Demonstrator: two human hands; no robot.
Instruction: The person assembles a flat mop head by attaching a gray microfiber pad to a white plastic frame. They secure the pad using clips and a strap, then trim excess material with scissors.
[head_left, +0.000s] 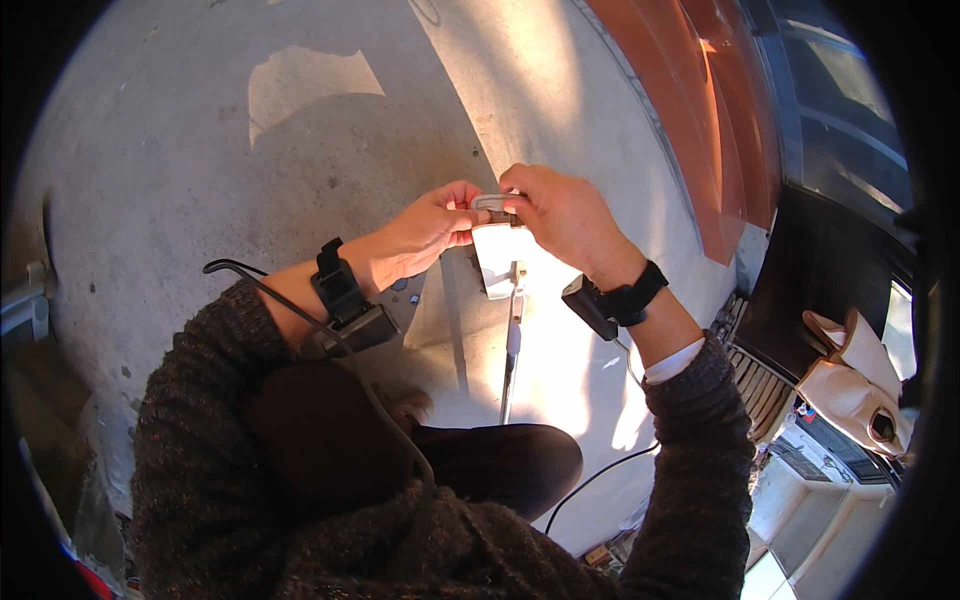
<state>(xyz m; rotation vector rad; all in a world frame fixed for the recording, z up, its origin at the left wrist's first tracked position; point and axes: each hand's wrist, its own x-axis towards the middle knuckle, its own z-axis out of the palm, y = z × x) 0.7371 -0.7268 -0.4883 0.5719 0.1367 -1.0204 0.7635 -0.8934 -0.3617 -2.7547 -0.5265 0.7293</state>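
Near the middle of the view, both my hands meet at a small pale looped piece (497,202), too small and overlit to name. My left hand (440,225) pinches its left side between thumb and fingers. From the right, my right hand (568,215) closes its thumb and curled fingers on the other side. Just below the fingers is a flat white panel (493,250) in bright sunlight. A slim metal pole (513,350) joins a small bracket at the panel and runs down toward my knee. My fingers hide part of where the loop and panel meet.
Concrete floor (330,130) lies around me, with strong sun patches. An orange-brown metal panel (680,110) stands at the upper right. To the right are a slatted wooden seat (757,385) and pale beige articles (850,385). Black cables (590,480) run from my wrist-worn devices.
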